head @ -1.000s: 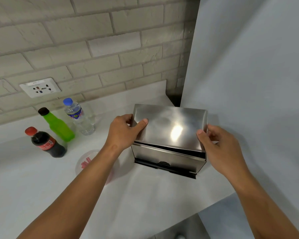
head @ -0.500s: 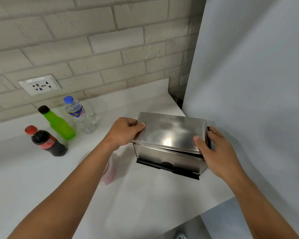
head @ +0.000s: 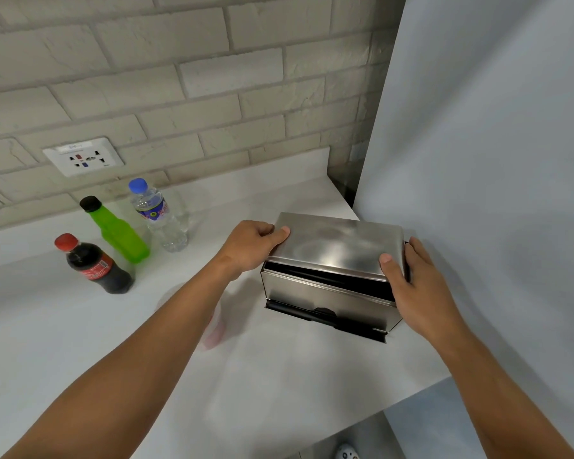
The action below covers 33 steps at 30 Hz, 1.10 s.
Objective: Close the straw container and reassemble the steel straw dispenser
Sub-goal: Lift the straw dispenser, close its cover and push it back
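A steel straw dispenser point(head: 325, 298) stands on the white counter point(head: 279, 376) near its right end. Its shiny steel lid point(head: 337, 246) lies almost flat on top, with a dark gap showing along the front edge. My left hand point(head: 251, 243) grips the lid's left end, thumb on top. At the lid's right end, my right hand point(head: 418, 286) holds it the same way. A black tray bar runs along the dispenser's bottom front. A clear plastic container with a reddish tint point(head: 212, 326) lies blurred under my left forearm, mostly hidden.
Three bottles stand at the left: a cola bottle point(head: 95, 265), a green bottle point(head: 118, 231) and a clear water bottle point(head: 158, 217). A wall socket point(head: 83, 156) sits on the brick wall. A grey panel point(head: 494, 160) rises right beside the dispenser. The counter edge runs close on the right.
The lid has come down from a tilted position to nearly flat on the dispenser, with both hands staying on its ends.
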Motion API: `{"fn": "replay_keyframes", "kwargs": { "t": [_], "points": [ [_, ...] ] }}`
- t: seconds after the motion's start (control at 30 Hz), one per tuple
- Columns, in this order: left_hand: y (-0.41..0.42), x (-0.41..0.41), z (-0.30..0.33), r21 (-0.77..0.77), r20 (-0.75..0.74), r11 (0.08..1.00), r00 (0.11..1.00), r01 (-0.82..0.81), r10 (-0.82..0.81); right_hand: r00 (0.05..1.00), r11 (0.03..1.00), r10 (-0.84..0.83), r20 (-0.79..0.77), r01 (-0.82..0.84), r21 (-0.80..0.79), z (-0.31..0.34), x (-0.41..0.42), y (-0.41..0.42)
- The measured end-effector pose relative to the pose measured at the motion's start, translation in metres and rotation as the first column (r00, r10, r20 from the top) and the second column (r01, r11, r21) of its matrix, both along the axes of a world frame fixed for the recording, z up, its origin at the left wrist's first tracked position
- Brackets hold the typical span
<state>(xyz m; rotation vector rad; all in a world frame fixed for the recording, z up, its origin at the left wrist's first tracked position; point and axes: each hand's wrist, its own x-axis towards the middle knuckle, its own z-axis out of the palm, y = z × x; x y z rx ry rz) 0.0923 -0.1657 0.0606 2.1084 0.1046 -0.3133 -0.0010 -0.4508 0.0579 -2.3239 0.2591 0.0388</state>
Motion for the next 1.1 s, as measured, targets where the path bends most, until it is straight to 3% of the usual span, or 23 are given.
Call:
{"fn": "replay_keyframes", "kwargs": {
  "t": [0.17,0.27,0.4,0.6,0.77,0.9,1.1],
  "points": [
    [0.001,-0.011,-0.007,-0.018,0.051,0.997,0.996,0.078,-0.077,0.999,0.998,0.023,0.027,-0.024,0.053,-0.005,-0.007,-0.005],
    [0.005,-0.021,-0.014,-0.035,0.107,0.995,0.990,0.096,-0.092,0.991,0.988,0.114,0.076,-0.121,0.092,-0.010,-0.015,-0.012],
    [0.001,-0.032,-0.021,-0.121,0.159,0.993,0.987,-0.014,0.033,0.978,0.975,0.189,0.083,-0.197,0.100,-0.017,-0.022,-0.017],
    [-0.004,-0.036,-0.024,-0.124,0.175,0.980,0.969,-0.155,0.176,0.993,0.989,0.098,0.060,-0.104,0.102,-0.019,-0.025,-0.018],
    [0.000,-0.050,-0.024,-0.152,0.229,0.988,0.973,0.029,0.007,0.991,0.986,0.094,0.091,-0.105,0.126,-0.018,-0.025,-0.022],
    [0.016,-0.059,-0.034,0.007,0.304,0.970,0.924,0.242,-0.233,0.991,0.983,0.104,0.087,-0.116,0.144,-0.022,-0.027,-0.024],
    [0.018,-0.060,-0.035,0.113,0.359,0.964,0.895,0.239,-0.264,0.986,0.979,0.142,0.089,-0.153,0.136,-0.028,-0.028,-0.029]
  ]
}}
